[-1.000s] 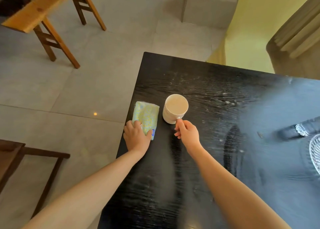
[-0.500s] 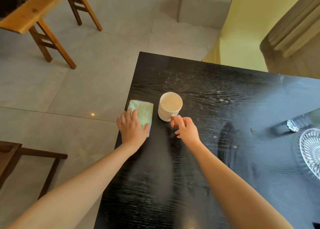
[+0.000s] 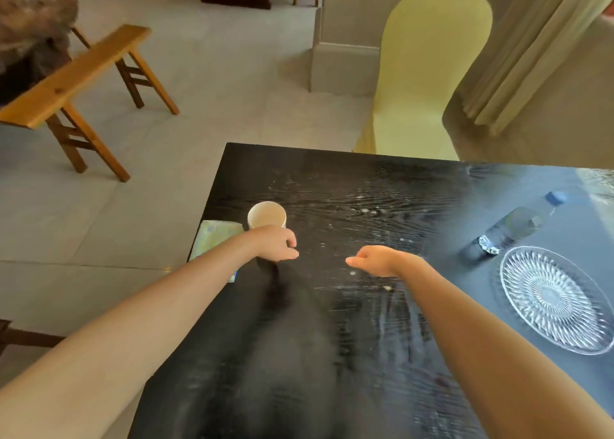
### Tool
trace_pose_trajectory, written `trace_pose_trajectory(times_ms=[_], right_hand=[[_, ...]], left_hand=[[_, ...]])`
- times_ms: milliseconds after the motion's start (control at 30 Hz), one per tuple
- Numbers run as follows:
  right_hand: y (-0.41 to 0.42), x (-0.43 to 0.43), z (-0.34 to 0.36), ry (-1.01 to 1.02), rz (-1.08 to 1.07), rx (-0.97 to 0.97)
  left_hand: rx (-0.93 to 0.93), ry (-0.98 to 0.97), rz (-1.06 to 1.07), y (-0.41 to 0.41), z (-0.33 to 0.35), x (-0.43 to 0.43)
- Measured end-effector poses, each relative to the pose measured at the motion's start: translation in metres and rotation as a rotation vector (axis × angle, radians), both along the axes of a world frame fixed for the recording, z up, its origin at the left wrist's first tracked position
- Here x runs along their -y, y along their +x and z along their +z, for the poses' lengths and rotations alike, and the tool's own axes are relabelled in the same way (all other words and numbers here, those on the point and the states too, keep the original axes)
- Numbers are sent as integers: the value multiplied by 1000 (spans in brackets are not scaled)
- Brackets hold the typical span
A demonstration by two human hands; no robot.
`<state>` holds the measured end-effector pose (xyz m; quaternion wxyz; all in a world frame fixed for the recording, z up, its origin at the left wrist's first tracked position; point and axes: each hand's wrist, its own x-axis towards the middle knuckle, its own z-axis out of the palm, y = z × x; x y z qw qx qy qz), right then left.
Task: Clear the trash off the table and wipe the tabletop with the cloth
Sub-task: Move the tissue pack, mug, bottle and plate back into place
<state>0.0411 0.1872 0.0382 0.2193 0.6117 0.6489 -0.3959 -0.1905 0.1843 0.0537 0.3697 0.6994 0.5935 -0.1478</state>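
Note:
A folded pale yellow-green cloth (image 3: 217, 234) lies at the left edge of the black table (image 3: 332, 355), partly under my left forearm. Beside it stands a white paper cup (image 3: 266, 214). My left hand (image 3: 275, 243) hovers just in front of the cup, hiding its base, with fingers loosely curled and nothing in them. My right hand (image 3: 375, 260) hangs over the middle of the table, also loosely curled and holding nothing. Small white crumbs (image 3: 367, 211) dot the tabletop.
A clear plastic bottle (image 3: 515, 224) lies on its side at the right, next to a cut-glass plate (image 3: 555, 300). A yellow-covered chair (image 3: 428, 73) stands at the table's far edge. A wooden bench (image 3: 76, 76) stands on the tiled floor to the left.
My left hand has come off the cloth and moved right, in front of the cup. My right hand has let go of the cup and drawn away to the right. The view tilted up.

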Motion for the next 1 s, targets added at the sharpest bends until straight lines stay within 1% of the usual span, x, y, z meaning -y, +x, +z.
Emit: trace_pose_trajectory(times_ms=[100,200,300,433,533,600,667,733,800,867,900,967,1000], right_hand=[[45,0,24,-60,24,84],[94,3,44,-97,-20,128],[149,5,56,-136,-135,119],[222,13,66,-134,-258,147],[273,23,62,-74,-358,164],[301,34,56,-50,-371,196],[324,44,48,-69,-362,224],[347,54,36,-77,-416,203],[370,64,21,-86,-450,205],[392,74,-3,-64,-564,218],[400,79,-11,-54,-599,234],[416,89,-31,-13,-540,265],[422,93,-39,17,-546,273]], left_hand=[[-53,-84,-75,49,20,-12],[-131,-34,-279,102,40,-28],[-150,-47,-397,160,55,-43],[-142,-34,-489,237,72,-57],[-140,-24,-550,293,74,-61],[-144,-25,-580,329,72,-62],[-158,-30,-613,361,65,-62],[-165,-43,-613,389,54,-64],[-157,-49,-570,412,41,-67],[-112,-20,-505,433,30,-69],[-70,15,-474,442,24,-71],[24,130,-381,457,12,-79],[68,200,-312,463,4,-86]])
